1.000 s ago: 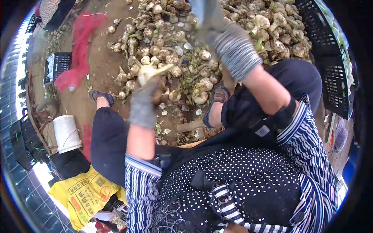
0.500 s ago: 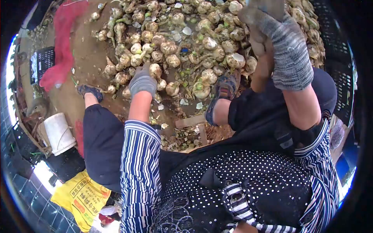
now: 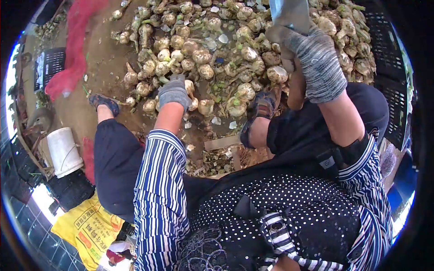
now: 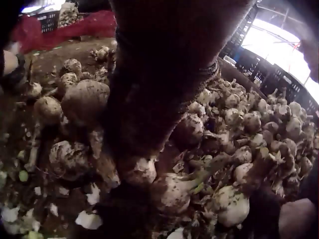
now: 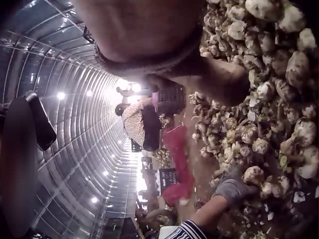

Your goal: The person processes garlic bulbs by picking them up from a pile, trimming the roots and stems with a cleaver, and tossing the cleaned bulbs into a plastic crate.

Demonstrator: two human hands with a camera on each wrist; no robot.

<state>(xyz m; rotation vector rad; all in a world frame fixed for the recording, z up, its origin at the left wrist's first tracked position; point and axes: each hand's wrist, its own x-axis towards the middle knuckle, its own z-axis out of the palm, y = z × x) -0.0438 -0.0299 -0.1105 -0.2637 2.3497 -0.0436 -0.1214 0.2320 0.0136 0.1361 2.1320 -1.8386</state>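
In the head view, the gloved left hand [image 3: 174, 92] reaches down among dirty garlic bulbs [image 3: 202, 56], its fingers beside a pale bulb [image 3: 190, 86]. The right wrist view shows this hand [image 5: 233, 190] against a bulb [image 5: 253, 174]. Its fingers are dark in the left wrist view, where a bulb [image 4: 142, 172] lies by their lower end; whether they hold it cannot be told. The gloved right hand [image 3: 316, 61], raised over the pile's right part, grips a tool with a wide metal blade [image 3: 290, 12] and a brown handle [image 3: 296, 88].
Black crates [image 3: 384, 49] border the pile on the right. Red netting [image 3: 74, 49], a small crate [image 3: 55, 63] and a white bucket [image 3: 64, 151] are at the left. The person's sandaled feet [image 3: 261, 110] flank the near bulbs. Another person [image 5: 142, 124] is farther off.
The left hand has come down from holding up a stemmed bulb to the bulbs on the ground. The right hand with the tool has moved away to the right.
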